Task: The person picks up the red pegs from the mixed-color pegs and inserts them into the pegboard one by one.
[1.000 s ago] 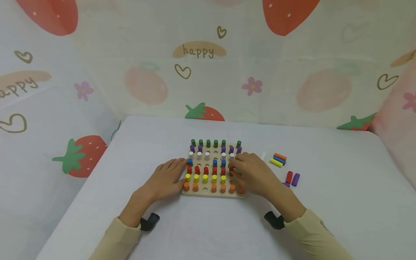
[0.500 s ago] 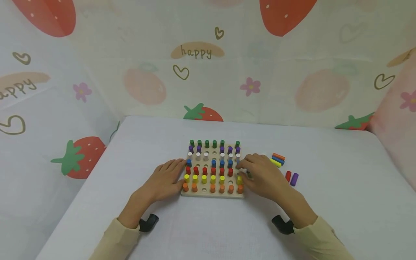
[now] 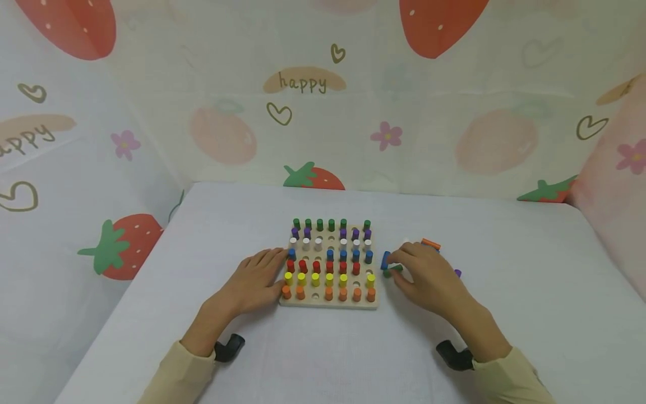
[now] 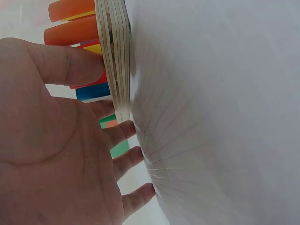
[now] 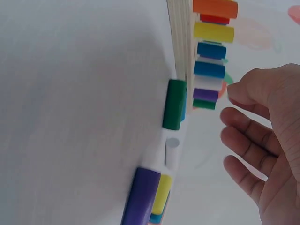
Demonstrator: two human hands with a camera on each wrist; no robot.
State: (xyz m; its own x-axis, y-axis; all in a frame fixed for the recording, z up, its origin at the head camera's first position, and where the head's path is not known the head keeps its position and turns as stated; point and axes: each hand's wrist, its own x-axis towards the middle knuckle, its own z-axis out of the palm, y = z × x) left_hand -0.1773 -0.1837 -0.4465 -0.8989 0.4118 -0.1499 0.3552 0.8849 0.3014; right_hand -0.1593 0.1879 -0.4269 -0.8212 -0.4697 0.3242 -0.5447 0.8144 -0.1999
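A wooden peg board (image 3: 328,306) lies on the table, with upright pegs in rows of green, purple, white, blue, red, yellow and orange. My left hand (image 3: 254,283) rests at its left edge. In the left wrist view the thumb (image 4: 70,65) lies against the board's side near the pegs, and the other fingertips touch the cloth. My right hand (image 3: 429,280) hovers right of the board, above a loose blue peg (image 3: 385,260) and a loose green peg (image 5: 174,104). In the right wrist view its fingers (image 5: 248,145) are loosely bent, with nothing between them.
Farther right lie more loose pegs: a white peg (image 5: 172,152), a yellow peg (image 5: 161,194), a purple peg (image 5: 140,197) and an orange peg (image 3: 431,244). My right hand partly covers this group. A printed cloth wall (image 3: 424,157) stands behind the table.
My right hand has left the board's right side and moved right, to the loose pegs. The blue peg at the right end of its row now shows uncovered. My left hand stays put.
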